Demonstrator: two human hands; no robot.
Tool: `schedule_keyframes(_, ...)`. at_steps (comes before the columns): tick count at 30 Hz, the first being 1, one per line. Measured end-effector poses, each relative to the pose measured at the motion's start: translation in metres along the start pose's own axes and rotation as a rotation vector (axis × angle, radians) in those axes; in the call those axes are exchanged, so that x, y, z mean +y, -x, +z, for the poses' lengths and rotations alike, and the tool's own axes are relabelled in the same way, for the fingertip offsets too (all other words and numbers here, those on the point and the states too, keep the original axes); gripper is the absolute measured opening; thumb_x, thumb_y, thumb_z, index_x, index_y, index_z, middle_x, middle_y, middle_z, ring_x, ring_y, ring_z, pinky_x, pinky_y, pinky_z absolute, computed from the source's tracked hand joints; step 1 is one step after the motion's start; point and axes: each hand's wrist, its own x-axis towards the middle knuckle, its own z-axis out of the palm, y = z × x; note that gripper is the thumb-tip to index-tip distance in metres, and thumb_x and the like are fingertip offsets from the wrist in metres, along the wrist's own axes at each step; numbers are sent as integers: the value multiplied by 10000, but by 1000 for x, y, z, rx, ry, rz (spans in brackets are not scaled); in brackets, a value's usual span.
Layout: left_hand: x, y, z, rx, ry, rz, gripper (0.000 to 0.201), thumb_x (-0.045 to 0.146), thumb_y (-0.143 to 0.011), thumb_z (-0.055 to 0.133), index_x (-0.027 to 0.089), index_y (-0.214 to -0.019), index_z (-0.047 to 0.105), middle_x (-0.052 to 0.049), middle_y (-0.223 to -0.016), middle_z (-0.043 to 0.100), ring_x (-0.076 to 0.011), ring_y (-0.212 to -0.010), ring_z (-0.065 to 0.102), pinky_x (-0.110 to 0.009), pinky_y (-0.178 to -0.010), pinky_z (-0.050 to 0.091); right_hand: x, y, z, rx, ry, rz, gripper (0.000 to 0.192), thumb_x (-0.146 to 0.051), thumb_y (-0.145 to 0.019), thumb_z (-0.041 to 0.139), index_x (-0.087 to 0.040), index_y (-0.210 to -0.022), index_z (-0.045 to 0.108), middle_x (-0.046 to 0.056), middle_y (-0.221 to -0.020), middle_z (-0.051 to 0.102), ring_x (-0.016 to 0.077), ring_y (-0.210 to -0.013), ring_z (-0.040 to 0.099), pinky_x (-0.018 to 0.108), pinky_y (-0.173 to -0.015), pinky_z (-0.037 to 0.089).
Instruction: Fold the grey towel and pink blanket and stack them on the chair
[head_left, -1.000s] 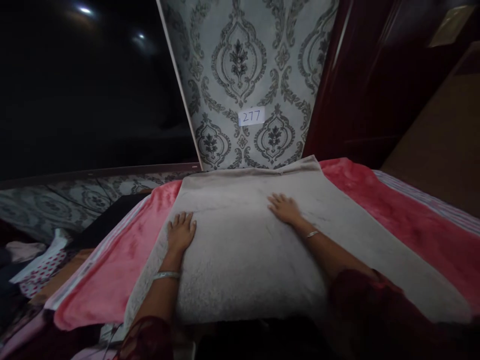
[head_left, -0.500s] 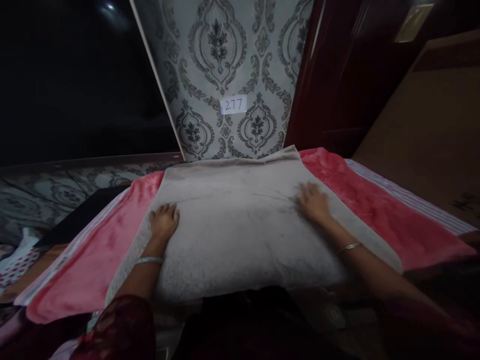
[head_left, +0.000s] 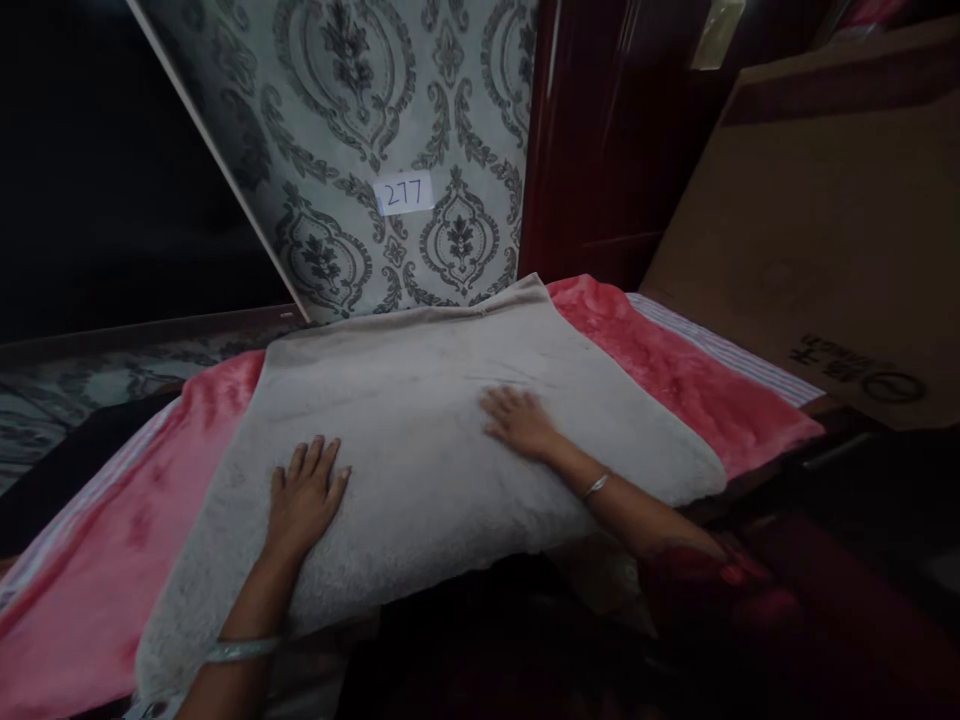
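Note:
A light grey plush cloth lies spread over a pink fluffy blanket, its far edge near the wall and its near edge hanging at the front. My left hand rests flat on the left part of the cloth with its fingers spread. On the middle right of the cloth lies my right hand, palm down, fingers stretched out and slightly blurred. Faint creases show near its fingertips. Neither hand grips anything.
Striped fabric shows at the blanket's right edge. A cardboard box leans at the right beside a dark red door. At the left stands a large black screen. Patterned wall behind carries a paper label reading 277.
My view has swung to the right. My right hand has slid inward across the cloth, towards the middle. My left hand has come nearer to me, its fingers more spread.

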Motion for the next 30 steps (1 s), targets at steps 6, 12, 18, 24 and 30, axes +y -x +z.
schedule_keyframes(6, -4, -3, 10, 89, 69, 30, 602, 440, -1028, 261, 208, -1564, 402, -123, -1654, 319, -342, -1529, 269, -629, -1180, 282, 167, 89, -16, -22, 59, 624, 640, -512, -1038, 221, -254, -1622, 263, 83, -1681, 194, 324, -1533, 216, 611, -1201, 234)
schedule_keyframes(12, 4, -1, 3, 44, 65, 11, 591, 412, -1013, 321, 179, -1544, 435, -147, -1642, 336, -357, -1526, 270, -632, -1185, 268, 145, 120, -15, 171, 140, 727, 609, -478, -1036, 271, -175, -1534, 448, 194, -1620, 325, 390, -1507, 252, 692, -1123, 296)
schedule_keyframes(18, 8, 14, -21, -141, 107, -30, 600, 437, -1025, 345, 215, -1582, 356, -122, -1677, 253, -311, -1555, 207, -604, -1211, 243, -23, 69, 5, 158, -51, -25, 555, -418, -1034, 353, -262, -1564, 400, 126, -1646, 296, 333, -1519, 254, 631, -1140, 318)
schedule_keyframes(24, -25, 62, -32, -103, 82, -143, 585, 420, -1023, 355, 200, -1564, 392, -148, -1652, 311, -326, -1544, 239, -637, -1205, 230, -179, 34, -5, -98, -211, -420, 658, -462, -1024, 460, -211, -1611, 300, 141, -1679, 164, 321, -1551, 148, 567, -1221, 216)
schedule_keyframes(30, -37, 90, -15, -1, -2, -258, 586, 399, -1018, 338, 154, -1541, 435, -196, -1622, 353, -387, -1508, 303, -655, -1161, 288, -238, 25, 10, -91, -208, -599, 646, -545, -1024, 444, -272, -1598, 330, 62, -1681, 198, 290, -1555, 141, 550, -1254, 143)
